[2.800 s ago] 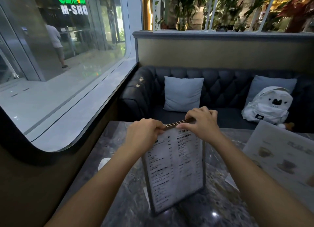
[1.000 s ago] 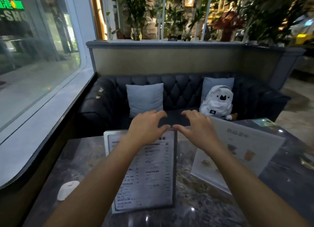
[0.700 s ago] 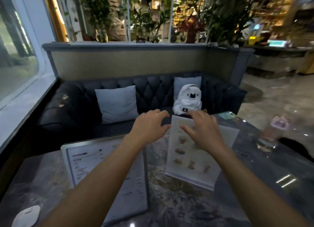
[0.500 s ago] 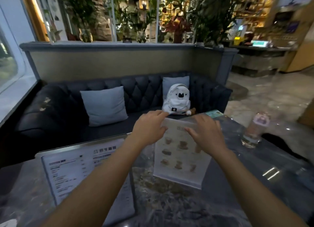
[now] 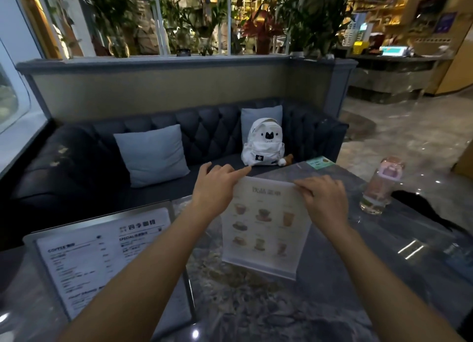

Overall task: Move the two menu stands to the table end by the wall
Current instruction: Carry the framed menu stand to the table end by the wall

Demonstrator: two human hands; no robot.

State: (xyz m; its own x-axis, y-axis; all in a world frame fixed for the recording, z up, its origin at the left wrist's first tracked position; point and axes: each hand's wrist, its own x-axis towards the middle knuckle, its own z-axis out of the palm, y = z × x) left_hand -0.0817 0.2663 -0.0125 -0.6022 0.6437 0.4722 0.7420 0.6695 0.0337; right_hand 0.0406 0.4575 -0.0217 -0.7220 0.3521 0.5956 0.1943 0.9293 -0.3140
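Observation:
Two menu stands are on the dark marble table (image 5: 320, 303). The framed text menu stand (image 5: 97, 262) stands at the left, near the window side, with nothing touching it. The clear acrylic drinks menu stand (image 5: 266, 229) is upright in the middle of the table. My left hand (image 5: 217, 188) is at its top left corner, fingers stretched along the top edge. My right hand (image 5: 322, 195) pinches its top right corner.
A pink-lidded water bottle (image 5: 381, 188) stands at the right of the table, with a dark object (image 5: 422, 213) beside it. A green card (image 5: 320, 162) lies at the far edge. Behind the table: a dark sofa (image 5: 89, 162) with cushions and a white backpack (image 5: 263, 147).
Both hands let go of the framed text menu, which now stands at the left. They moved right and closed on the top edge of the acrylic drinks menu. The view turned right.

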